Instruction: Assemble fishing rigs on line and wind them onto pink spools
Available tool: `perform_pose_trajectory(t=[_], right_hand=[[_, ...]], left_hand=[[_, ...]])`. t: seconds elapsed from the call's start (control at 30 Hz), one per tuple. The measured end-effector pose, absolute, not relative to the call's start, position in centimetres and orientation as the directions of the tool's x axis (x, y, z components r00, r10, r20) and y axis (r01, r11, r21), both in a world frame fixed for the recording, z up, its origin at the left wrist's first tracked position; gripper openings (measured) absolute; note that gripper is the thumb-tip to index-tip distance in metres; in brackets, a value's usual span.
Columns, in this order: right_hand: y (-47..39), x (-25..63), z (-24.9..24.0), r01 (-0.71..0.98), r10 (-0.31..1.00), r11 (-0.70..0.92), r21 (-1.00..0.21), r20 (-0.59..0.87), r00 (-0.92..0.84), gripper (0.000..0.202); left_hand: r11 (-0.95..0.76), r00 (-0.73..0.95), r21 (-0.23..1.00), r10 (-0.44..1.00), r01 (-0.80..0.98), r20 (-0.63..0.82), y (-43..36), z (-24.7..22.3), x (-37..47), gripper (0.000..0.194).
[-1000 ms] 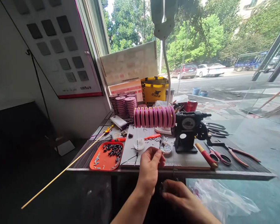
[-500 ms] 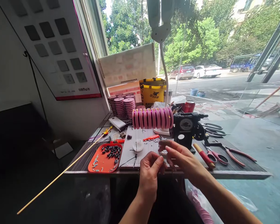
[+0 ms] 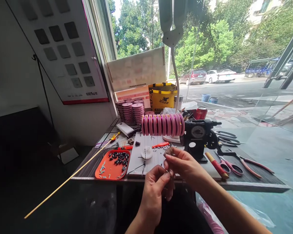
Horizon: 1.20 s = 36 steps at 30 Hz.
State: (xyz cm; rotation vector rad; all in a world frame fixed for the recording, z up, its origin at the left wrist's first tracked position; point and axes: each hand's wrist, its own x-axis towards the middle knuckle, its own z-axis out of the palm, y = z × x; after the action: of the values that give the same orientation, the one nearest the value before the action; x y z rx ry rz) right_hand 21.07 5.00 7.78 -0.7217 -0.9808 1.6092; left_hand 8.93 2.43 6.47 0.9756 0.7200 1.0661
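Observation:
My left hand (image 3: 153, 187) is closed in a pinch, thumb against forefinger, in front of the table edge. Touching its fingertips, my right hand (image 3: 183, 164) is also closed, fingers bent inward. Whatever lies between the fingers is too small to make out. Something dark brown shows at the right hand's fingertips. Above and beyond both hands, a row of pink spools (image 3: 162, 125) sits on the shaft of a black winding machine (image 3: 197, 138). Thin lines hang from the spools over a white board (image 3: 134, 162), one carrying a small black piece (image 3: 144, 166) past a white disc (image 3: 146, 153).
An orange tray (image 3: 104, 172) with small black parts lies left, near a long thin stick (image 3: 70, 178). Scissors (image 3: 231, 167), pliers (image 3: 255, 167) and a red-and-yellow rod (image 3: 216, 165) lie right. Behind stand stacked pink spools (image 3: 128, 112), a yellow bag (image 3: 162, 99) and a red can (image 3: 201, 113).
The right hand has come down and in against the left hand, its fingers more closed. The view has shifted slightly, so the table sits a little further right.

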Motion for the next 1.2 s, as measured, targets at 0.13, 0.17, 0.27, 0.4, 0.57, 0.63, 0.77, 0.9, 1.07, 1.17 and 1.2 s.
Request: perform_pose_trajectory(t=[0.13, 0.17, 0.27, 0.4, 0.57, 0.63, 0.77, 0.9, 1.07, 1.17, 1.2], right_hand=[[4.7, 20.7, 7.7, -0.491, 0.964, -0.103, -0.865, 0.035, -0.263, 0.026], [4.7, 20.7, 7.7, -0.500, 0.963, -0.107, -0.859, 0.036, -0.267, 0.026], [4.4, 20.5, 7.8, -0.526, 0.963, -0.109, -0.843, 0.042, -0.267, 0.025], [4.3, 20.4, 7.8, -0.537, 0.963, -0.095, -0.838, 0.060, -0.263, 0.023], [4.3, 20.4, 7.7, -0.532, 0.964, -0.075, -0.843, 0.075, -0.255, 0.022], [4.3, 20.4, 7.7, -0.524, 0.965, -0.077, -0.848, 0.069, -0.254, 0.023], [4.2, 20.3, 7.6, -0.505, 0.969, -0.091, -0.859, 0.042, -0.245, 0.024], [4.2, 20.4, 7.4, -0.501, 0.971, -0.088, -0.861, 0.037, -0.235, 0.024], [4.4, 20.6, 7.3, -0.514, 0.971, -0.086, -0.853, 0.042, -0.234, 0.023], [4.3, 20.6, 7.3, -0.525, 0.972, -0.089, -0.846, 0.042, -0.233, 0.023], [4.3, 20.6, 7.3, -0.526, 0.972, -0.087, -0.846, 0.043, -0.231, 0.023]], left_hand=[[0.083, 0.341, 0.933, 0.939, -0.350, 0.044, 2.2, 6.2, 8.7, 0.015], [0.067, 0.341, 0.938, 0.938, -0.340, 0.056, 2.1, 6.1, 8.6, 0.015], [0.042, 0.333, 0.951, 0.940, -0.307, 0.067, 1.8, 5.9, 8.5, 0.017], [0.051, 0.335, 0.948, 0.940, -0.314, 0.060, 1.5, 5.7, 8.4, 0.019], [0.107, 0.359, 0.916, 0.932, -0.387, 0.042, 1.1, 5.2, 8.1, 0.021], [0.151, 0.377, 0.893, 0.926, -0.424, 0.023, 1.0, 5.1, 8.0, 0.023], [0.239, 0.394, 0.843, 0.919, -0.482, -0.035, 0.7, 4.7, 7.9, 0.026], [0.317, 0.418, 0.792, 0.905, -0.521, -0.087, 0.5, 4.0, 7.8, 0.029], [0.400, 0.459, 0.751, 0.876, -0.526, -0.146, 0.1, 3.2, 7.8, 0.035], [0.430, 0.472, 0.736, 0.865, -0.523, -0.170, 0.0, 3.2, 7.7, 0.036], [0.439, 0.478, 0.732, 0.861, -0.521, -0.176, 0.0, 3.2, 7.6, 0.036]])
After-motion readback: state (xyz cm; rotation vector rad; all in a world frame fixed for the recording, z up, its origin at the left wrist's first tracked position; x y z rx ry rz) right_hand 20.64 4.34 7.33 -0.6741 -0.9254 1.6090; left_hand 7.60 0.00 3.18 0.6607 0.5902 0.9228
